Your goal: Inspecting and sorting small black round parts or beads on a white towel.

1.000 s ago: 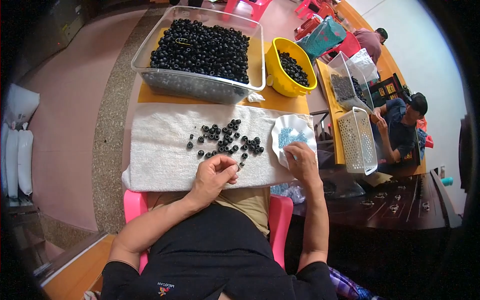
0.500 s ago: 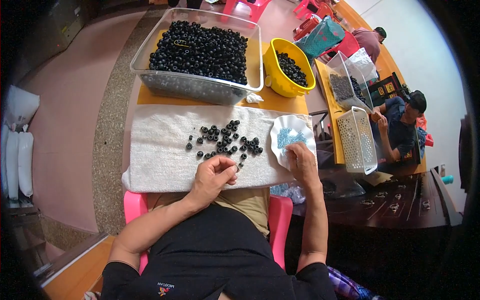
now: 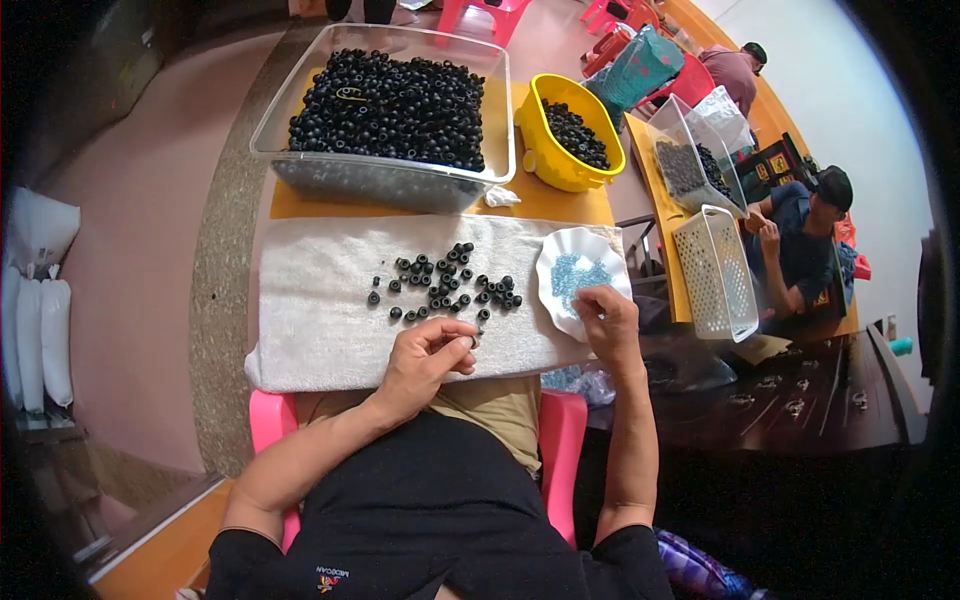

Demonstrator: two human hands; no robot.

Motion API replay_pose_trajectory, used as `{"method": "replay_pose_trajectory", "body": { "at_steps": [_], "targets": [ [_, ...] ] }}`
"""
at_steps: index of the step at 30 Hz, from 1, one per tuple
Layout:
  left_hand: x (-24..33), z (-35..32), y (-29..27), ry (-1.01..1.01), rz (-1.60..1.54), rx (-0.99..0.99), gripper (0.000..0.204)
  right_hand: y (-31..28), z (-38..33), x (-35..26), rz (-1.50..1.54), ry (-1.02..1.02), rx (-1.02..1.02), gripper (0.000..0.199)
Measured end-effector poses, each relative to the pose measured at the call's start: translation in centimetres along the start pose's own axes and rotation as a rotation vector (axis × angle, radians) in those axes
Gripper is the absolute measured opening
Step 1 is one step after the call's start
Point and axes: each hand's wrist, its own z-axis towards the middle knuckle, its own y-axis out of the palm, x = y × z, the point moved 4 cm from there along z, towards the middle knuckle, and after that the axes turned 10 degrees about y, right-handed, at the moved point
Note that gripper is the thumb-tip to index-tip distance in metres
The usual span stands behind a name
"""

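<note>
My left hand (image 3: 430,354) hovers over the near edge of a white towel (image 3: 310,335), thumb and forefinger pinched round a small dark round piece (image 3: 475,342) that the fingertips partly cover. Just beyond it, several small black rounded pieces with holes, like beads (image 3: 437,292), lie scattered on the towel. A white plate with a wavy rim (image 3: 552,247) rests at the towel's right side and holds tiny light-blue bits (image 3: 572,272). Over the plate's near right part, my right hand (image 3: 612,325) has its fingers drawn together; anything between them is too small to make out.
A large clear bin (image 3: 395,180) full of black pieces stands behind the towel, a yellow tub (image 3: 565,165) of more beside it. To the right are a white perforated basket (image 3: 718,285) and a seated person (image 3: 800,240). Pink chair arms (image 3: 565,440) flank me.
The view has shifted slightly. My right hand stays over the plate, its fingertips now a little farther right across it. The left hand keeps its pinch.
</note>
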Motion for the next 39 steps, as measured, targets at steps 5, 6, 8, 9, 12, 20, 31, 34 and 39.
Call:
{"method": "replay_pose_trajectory", "body": {
  "at_steps": [5,6,8,9,12,20,31,34,39],
  "targets": [
    [0.6,0.3,0.9,-0.072,-0.046,-0.011,0.011,-0.3,0.1,1.0,0.092,0.048,0.003,0.017],
    [0.7,0.4,1.1,-0.071,-0.021,-0.036,0.010,-0.2,0.2,1.2,0.114,0.071,-0.005,0.018],
    [0.8,0.9,1.9,-0.087,-0.028,-0.047,0.009,-0.1,0.1,1.7,0.183,0.048,0.026,0.012],
    [0.7,1.0,2.4,-0.108,-0.042,-0.055,0.009,-0.2,-0.2,1.8,0.248,0.028,0.051,0.010],
    [-0.2,2.4,3.9,-0.175,-0.059,-0.059,0.012,-0.6,-0.4,1.7,0.341,0.022,-0.025,0.007],
    [-1.6,6.6,9.5,-0.278,-0.044,-0.263,0.031,-1.7,-1.5,-1.6,0.861,0.122,-0.203,0.009],
    [-1.4,7.6,9.8,-0.290,-0.084,-0.333,0.027,-1.9,-1.0,-1.3,0.740,0.053,-0.186,0.008],
    [-1.1,7.6,9.9,-0.294,-0.077,-0.351,0.027,-1.8,-1.0,-1.4,0.740,0.065,-0.206,0.009],
    [-1.0,7.6,10.1,-0.318,-0.045,-0.339,0.028,-2.1,-0.9,-1.2,0.677,0.028,-0.226,0.011]
  ]
}}
